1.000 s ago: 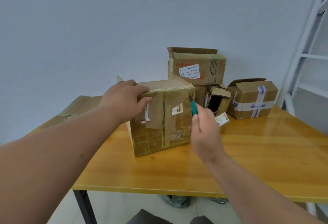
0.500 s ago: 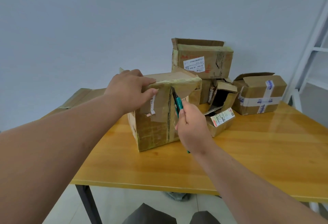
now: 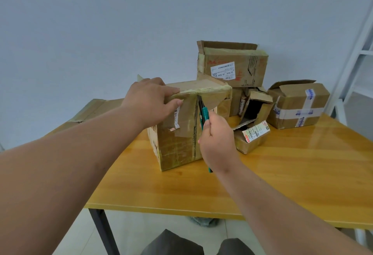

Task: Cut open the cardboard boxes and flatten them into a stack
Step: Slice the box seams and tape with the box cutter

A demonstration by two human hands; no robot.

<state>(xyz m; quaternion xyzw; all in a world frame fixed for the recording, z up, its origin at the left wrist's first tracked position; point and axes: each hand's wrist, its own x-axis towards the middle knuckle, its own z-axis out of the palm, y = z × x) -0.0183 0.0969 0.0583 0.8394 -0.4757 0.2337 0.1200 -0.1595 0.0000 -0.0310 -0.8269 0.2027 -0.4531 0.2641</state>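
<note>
A taped brown cardboard box (image 3: 177, 143) stands on the yellow wooden table (image 3: 282, 174). My left hand (image 3: 150, 101) grips its top left edge, thumb on the front face. My right hand (image 3: 217, 143) holds a green utility knife (image 3: 204, 113) upright, with the blade tip at the top of the taped centre seam on the front face. Behind it stand other boxes: a large one (image 3: 234, 66) stacked on top, a torn open one (image 3: 254, 109), a small labelled one (image 3: 250, 139) and one with blue-white tape (image 3: 298, 105).
A flattened piece of cardboard (image 3: 90, 109) lies at the table's far left corner. A white metal frame (image 3: 361, 52) stands at the right. The wall is close behind the table. Bare tabletop stretches in front and to the right.
My right hand moved the knife from the box's right top corner leftward to the centre seam. The camera shifted, and the boxes look closer.
</note>
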